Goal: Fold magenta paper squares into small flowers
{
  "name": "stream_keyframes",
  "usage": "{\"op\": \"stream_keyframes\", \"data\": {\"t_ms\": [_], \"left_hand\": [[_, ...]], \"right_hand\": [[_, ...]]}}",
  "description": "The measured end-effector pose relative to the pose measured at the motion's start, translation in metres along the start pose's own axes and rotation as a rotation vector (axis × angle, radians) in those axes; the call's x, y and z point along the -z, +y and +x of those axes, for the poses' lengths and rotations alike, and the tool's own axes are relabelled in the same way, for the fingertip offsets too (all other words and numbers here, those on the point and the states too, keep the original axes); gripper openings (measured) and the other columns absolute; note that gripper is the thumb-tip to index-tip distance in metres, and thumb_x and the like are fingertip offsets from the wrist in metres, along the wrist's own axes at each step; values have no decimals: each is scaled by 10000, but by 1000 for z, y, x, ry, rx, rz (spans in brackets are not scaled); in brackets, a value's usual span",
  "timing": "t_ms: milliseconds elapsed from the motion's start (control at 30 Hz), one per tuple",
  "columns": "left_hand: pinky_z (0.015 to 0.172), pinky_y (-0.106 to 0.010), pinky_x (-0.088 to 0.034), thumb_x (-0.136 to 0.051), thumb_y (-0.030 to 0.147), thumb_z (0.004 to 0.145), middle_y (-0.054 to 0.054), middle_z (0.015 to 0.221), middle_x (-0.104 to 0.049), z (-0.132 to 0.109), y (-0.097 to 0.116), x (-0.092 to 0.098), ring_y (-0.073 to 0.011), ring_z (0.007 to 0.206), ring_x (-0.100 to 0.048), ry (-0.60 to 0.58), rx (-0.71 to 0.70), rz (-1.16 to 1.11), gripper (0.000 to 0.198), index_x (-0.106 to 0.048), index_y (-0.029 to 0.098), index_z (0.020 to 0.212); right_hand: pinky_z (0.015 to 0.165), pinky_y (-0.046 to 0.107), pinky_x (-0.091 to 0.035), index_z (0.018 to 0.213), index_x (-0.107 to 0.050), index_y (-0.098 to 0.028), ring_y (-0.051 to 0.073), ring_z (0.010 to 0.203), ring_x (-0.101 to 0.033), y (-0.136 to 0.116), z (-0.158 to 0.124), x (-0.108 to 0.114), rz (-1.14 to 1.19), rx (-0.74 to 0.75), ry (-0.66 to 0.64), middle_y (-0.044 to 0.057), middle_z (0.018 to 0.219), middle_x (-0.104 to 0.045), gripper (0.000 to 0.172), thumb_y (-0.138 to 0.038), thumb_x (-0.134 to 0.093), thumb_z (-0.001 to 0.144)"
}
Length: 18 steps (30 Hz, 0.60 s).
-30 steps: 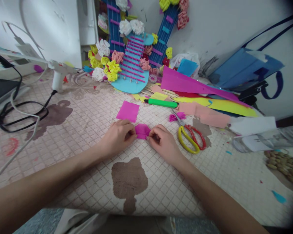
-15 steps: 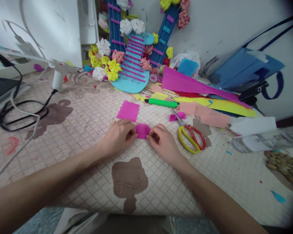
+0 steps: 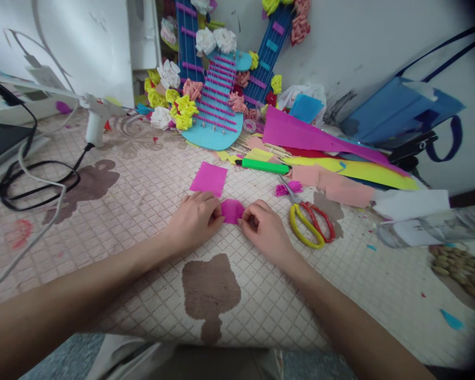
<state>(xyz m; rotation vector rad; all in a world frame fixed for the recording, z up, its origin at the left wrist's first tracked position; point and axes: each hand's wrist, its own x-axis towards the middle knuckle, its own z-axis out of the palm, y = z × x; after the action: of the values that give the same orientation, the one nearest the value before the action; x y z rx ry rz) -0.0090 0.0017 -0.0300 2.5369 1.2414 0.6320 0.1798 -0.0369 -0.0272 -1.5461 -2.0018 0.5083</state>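
Observation:
A small magenta paper piece [image 3: 232, 211] lies between my hands at the middle of the table. My left hand [image 3: 198, 215] pinches its left edge and my right hand [image 3: 263, 226] pinches its lower right corner. Just behind my left hand a flat magenta square [image 3: 209, 179] rests on the cloth. To the right of my right hand are scissors [image 3: 312, 224] with one yellow and one red handle, their blades beside a crumpled magenta paper bit [image 3: 288, 188]. A green marker [image 3: 265, 167] lies behind the hands.
Coloured paper sheets [image 3: 301, 136] and a clear bottle [image 3: 435, 227] are at the right. Decorated paper guitar shapes [image 3: 216, 113] with paper flowers stand at the back. A white glue gun [image 3: 96, 121] with a black cable [image 3: 39, 203] sits at the left.
The fold line along the lower part of the held magenta paper no longer shows. My hands have hardly moved, and the whole view has shifted very slightly.

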Motion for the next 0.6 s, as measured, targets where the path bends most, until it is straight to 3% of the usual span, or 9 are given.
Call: {"op": "stream_keyframes", "data": {"t_ms": [133,300,433,600], "left_hand": [[706,-321,-416,-563,108,781,-41,805,-591,-1,0,1,-187,781,-539,-4,27,-83,45,-562,152,768],[755,-326,-405,-527,72,804,-35,863,-591,-2,-2,2,-188,855,-544,-20,-15,-171,147,-630,176,811],[736,-337,-399,-562,205,842,-51,866,-593,-1,2,0,-203,846,-547,-22,7,-91,83,-627,165,811],[750,-386,-386,-607,325,829,-74,910,-594,0,12,-2,-258,893,-545,-25,73,62,166,-601,160,814]], "right_hand": [[641,281,-398,786,-512,-205,144,714,-502,1,-1,1,44,6,5,6,809,-518,148,-68,-560,756],[674,288,-420,809,-546,-216,152,763,-538,2,-2,2,68,27,-39,13,848,-537,159,-62,-511,793],[682,298,-427,802,-540,-212,164,774,-545,-1,-1,-2,30,20,-7,18,832,-542,79,-135,-536,818],[694,315,-416,785,-516,-216,187,797,-542,-3,0,-6,-40,9,24,20,822,-552,85,-158,-575,801]]}}
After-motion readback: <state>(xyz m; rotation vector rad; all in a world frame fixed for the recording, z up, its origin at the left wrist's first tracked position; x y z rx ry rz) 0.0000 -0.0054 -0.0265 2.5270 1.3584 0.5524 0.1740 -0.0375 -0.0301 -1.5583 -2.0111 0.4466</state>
